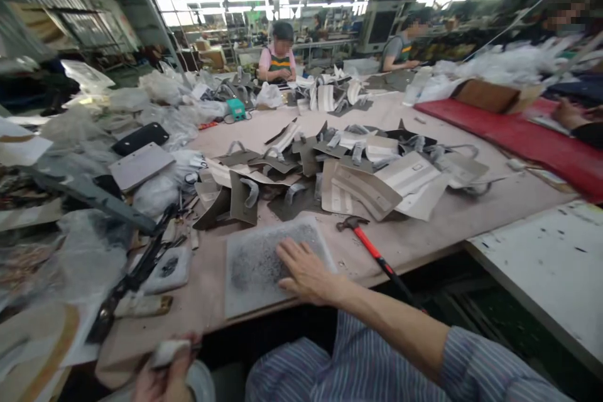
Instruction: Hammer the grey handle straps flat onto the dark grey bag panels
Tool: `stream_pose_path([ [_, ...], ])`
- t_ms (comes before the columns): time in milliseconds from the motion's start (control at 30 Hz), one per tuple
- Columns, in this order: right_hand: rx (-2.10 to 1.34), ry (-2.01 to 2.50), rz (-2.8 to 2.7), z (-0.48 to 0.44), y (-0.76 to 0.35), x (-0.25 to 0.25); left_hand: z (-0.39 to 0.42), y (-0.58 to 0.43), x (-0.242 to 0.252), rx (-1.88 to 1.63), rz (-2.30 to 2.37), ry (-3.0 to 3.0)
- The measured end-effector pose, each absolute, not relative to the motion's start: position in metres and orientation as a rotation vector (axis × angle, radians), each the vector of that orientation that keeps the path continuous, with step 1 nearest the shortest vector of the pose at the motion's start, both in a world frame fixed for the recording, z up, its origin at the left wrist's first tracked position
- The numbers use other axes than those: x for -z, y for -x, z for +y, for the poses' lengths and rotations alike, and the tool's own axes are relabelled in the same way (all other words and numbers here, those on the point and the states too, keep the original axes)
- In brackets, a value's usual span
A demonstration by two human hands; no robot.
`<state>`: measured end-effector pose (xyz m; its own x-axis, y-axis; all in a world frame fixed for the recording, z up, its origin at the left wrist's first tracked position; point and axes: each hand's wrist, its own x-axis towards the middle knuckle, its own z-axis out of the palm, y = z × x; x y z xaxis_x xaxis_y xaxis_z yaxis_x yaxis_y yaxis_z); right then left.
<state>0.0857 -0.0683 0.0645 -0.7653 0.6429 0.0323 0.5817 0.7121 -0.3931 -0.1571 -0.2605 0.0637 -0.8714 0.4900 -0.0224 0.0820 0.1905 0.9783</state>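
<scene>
My right hand lies palm down, fingers stretched, on a pale cutting board with dark scuffs over its middle. To its right a claw hammer with a red and black handle rests across the table edge. At the lower left, my left hand is closed around a small whitish piece, blurred so its kind does not show. A pale round rim, perhaps a container, shows beside that hand. Beyond the board lie several stiff grey-brown panels with grey wrapped handles, piled over each other.
Left of the board are a stained white block, loose tools and plastic bags. A teal box stands farther back. Across the table sits a co-worker. A red sheet and a white tabletop lie to the right.
</scene>
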Motion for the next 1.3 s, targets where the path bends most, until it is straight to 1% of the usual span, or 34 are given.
stream_pose_path([
  [100,-0.396,1.120,-2.849,-0.059,-0.157,-0.033,-0.207,0.122,-0.060,-1.581,2.020,-0.640],
  [200,-0.034,1.396,-2.598,-0.075,-0.198,-0.002,-0.152,0.092,-0.066,-1.534,1.905,-0.827],
  [267,0.074,1.494,-2.438,-0.081,-0.203,0.009,-0.119,0.082,-0.065,-1.554,1.843,-0.959],
  [300,0.074,1.513,-2.396,-0.082,-0.200,0.010,-0.106,0.081,-0.062,-1.551,1.830,-1.021],
  [367,-0.014,1.523,-2.378,-0.078,-0.187,0.003,-0.085,0.083,-0.050,-1.497,1.853,-1.106],
  [433,-0.177,1.522,-2.404,-0.070,-0.172,-0.011,-0.076,0.090,-0.033,-1.457,1.922,-1.121],
  [533,-0.435,1.541,-2.400,-0.056,-0.162,-0.027,-0.077,0.098,-0.010,-1.476,1.966,-1.083],
  [633,-0.591,1.578,-2.299,-0.045,-0.165,-0.028,-0.079,0.102,0.003,-1.463,1.973,-1.099],
  [933,-0.599,1.494,-2.183,-0.036,-0.155,-0.012,-0.075,0.099,0.002,-1.428,1.996,-1.099],
  [1167,-0.804,1.319,-2.004,-0.033,-0.164,-0.006,-0.072,0.094,-0.004,-1.434,2.026,-1.075],
  [1300,-0.697,1.346,-1.957,-0.023,-0.165,-0.012,-0.073,0.092,-0.009,-1.418,2.051,-1.081],
])
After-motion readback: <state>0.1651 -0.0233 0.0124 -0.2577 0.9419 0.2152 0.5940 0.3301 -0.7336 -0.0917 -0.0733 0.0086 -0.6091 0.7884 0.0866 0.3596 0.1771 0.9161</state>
